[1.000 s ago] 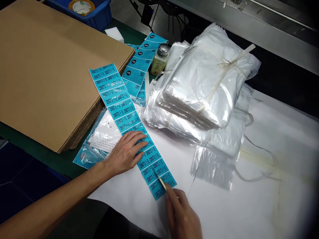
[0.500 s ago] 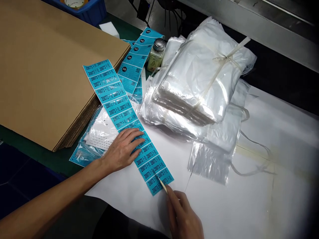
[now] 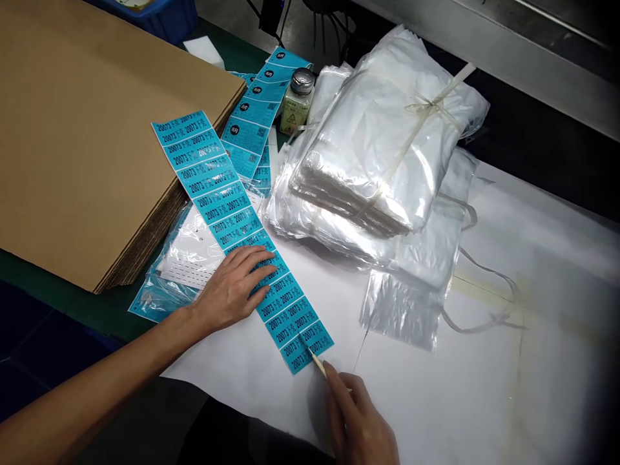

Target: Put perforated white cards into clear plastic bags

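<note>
- On the white sheet (image 3: 436, 400), the lower part of a blue strip (image 3: 232, 206) lies aslant; its upper end overlaps the cardboard (image 3: 97, 129). Its labels repeat "20073 下壳" in black.
- The left hand (image 3: 237, 284) is laid flat over the strip's middle, fingers apart and outstretched, gripping nothing.
- The right hand (image 3: 358, 420) has its fingers closed on a thin, pale tool (image 3: 318, 365), whose dark tip meets the strip near its lower end.
- Since the earliest frame, that tip has shifted closer to the strip's lower end. The left hand's place on the strip looks much the same.
- The whole view has also shifted: the cardboard, strip and bags sit further left and higher. The blue bin (image 3: 169, 19) is cut off more by the top edge, leaving only a sliver of the roll inside.
- A second strip (image 3: 256, 106), also blue, lies beyond the first, with "8月" in white on black circles, small square codes and fine print too small to read.
- Just beside it stands a bottle (image 3: 296, 106) with a metal cap and a yellowish label bearing a warning triangle; the small lettering is unreadable.
- To its right are piled clear bags (image 3: 382, 135), the top bundle tied with a pale band (image 3: 431, 103). No print can be made out on them.
- Bagged papers (image 3: 191, 248) with rows of dark dashes lie partly under the first strip, beside the cardboard.
</note>
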The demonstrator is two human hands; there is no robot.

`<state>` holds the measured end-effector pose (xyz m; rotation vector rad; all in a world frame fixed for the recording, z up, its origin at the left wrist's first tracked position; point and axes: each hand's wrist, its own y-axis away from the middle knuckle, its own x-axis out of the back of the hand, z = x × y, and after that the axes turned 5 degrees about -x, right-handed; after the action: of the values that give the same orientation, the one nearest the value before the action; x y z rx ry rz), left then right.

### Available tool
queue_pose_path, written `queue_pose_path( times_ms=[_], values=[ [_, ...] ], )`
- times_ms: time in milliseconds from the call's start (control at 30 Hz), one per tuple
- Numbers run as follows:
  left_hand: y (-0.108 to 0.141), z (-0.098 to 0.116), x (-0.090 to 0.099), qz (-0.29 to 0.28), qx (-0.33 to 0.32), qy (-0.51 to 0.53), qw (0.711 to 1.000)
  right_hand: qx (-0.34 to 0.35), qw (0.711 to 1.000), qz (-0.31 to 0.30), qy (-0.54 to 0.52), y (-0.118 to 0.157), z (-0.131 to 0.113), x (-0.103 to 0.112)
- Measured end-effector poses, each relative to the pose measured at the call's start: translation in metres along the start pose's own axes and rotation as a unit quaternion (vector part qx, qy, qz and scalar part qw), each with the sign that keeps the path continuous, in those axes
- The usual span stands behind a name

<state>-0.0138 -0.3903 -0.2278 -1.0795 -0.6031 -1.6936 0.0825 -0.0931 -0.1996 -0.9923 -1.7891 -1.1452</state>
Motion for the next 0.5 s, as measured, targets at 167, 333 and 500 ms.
queue_pose_path(
  times_ms=[167,333,500],
  values=[
    [-0.001,0.001,0.000,-0.003,-0.002,0.000,1.000,0.001,1.000,-0.005,0.005,0.005,0.005,0.000],
    [0.000,0.000,0.000,0.001,-0.002,-0.001,1.000,-0.005,1.000,-0.011,0.006,0.009,0.008,-0.001],
    [0.000,-0.001,-0.001,-0.005,-0.002,-0.003,1.000,-0.006,1.000,-0.027,0.002,0.013,0.010,0.003]
  ],
)
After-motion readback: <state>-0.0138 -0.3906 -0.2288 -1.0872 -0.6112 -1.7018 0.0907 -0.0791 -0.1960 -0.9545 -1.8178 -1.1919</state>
